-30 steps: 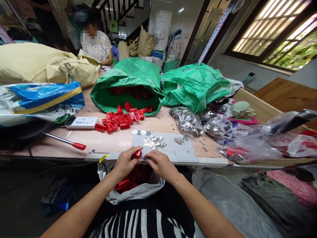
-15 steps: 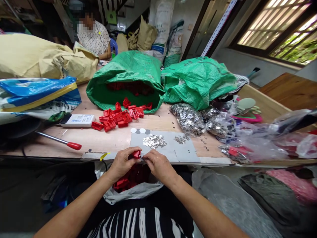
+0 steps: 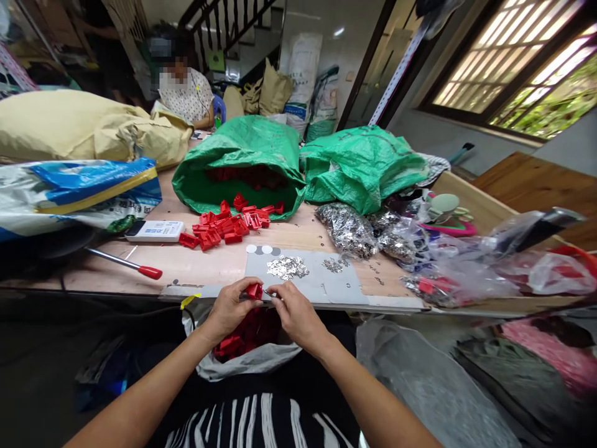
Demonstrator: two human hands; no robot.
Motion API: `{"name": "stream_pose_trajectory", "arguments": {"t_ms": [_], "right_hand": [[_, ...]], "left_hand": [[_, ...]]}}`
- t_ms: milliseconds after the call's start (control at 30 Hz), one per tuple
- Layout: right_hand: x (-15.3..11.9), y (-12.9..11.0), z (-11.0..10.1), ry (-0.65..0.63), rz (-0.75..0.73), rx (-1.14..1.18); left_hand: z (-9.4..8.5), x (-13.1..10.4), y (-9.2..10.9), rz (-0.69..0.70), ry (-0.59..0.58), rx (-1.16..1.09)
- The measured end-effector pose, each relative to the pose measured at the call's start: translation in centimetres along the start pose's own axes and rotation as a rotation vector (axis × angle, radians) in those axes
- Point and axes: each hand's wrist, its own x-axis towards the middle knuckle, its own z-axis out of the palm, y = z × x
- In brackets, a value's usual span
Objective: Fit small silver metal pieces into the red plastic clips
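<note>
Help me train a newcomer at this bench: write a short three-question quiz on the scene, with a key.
1. The left hand holds: a) a clear bag; b) a red piece; c) a white box.
2. True or false: two loose silvery heaps lie on the grey sheet.
3. What colour is the open sack behind the loose red pieces?

Key: 1. b; 2. True; 3. Green.

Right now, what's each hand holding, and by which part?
The left hand pinches a red part between thumb and fingers, its right end showing. The right hand holds a thin piece, too small to tell by which part.
</note>
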Motion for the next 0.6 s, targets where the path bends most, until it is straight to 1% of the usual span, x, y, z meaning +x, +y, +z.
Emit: {"name": "stream_pose_trajectory", "arguments": {"t_ms": [67, 100, 167, 233, 333, 400, 467, 600], "right_hand": [[-0.5, 0.0, -0.3, 0.017, -0.027, 0.102], [-0.7, 0.0, -0.5, 0.002, -0.025, 0.149], [-1.0, -0.3, -0.7, -0.066, -0.012, 0.231], [-1.1, -0.8, -0.9, -0.125, -0.008, 0.282], [-1.1, -1.4, -1.0, -0.149, -0.017, 0.278], [-1.0, -1.8, -1.1, -0.146, -0.034, 0.266], [-0.9, -2.1, -1.2, -0.142, -0.053, 0.266], [-0.8, -2.4, -1.4, -0.129, -0.074, 0.268]], "left_hand": [[-0.2, -0.4, 0.7, -0.031, 0.037, -0.073], [-0.2, -0.5, 1.1, -0.062, 0.054, -0.149], [-0.3, -0.9, 2.1, -0.158, 0.08, -0.382], [-0.2, -1.2, 3.1, -0.277, 0.086, -0.668], [0.1, -1.7, 4.1, -0.429, 0.047, -1.039], [0.2, -2.0, 4.4, -0.51, 0.035, -1.209], [0.4, -2.2, 4.5, -0.581, 0.064, -1.31], [0.5, -2.3, 4.6, -0.696, 0.124, -1.373]]}}
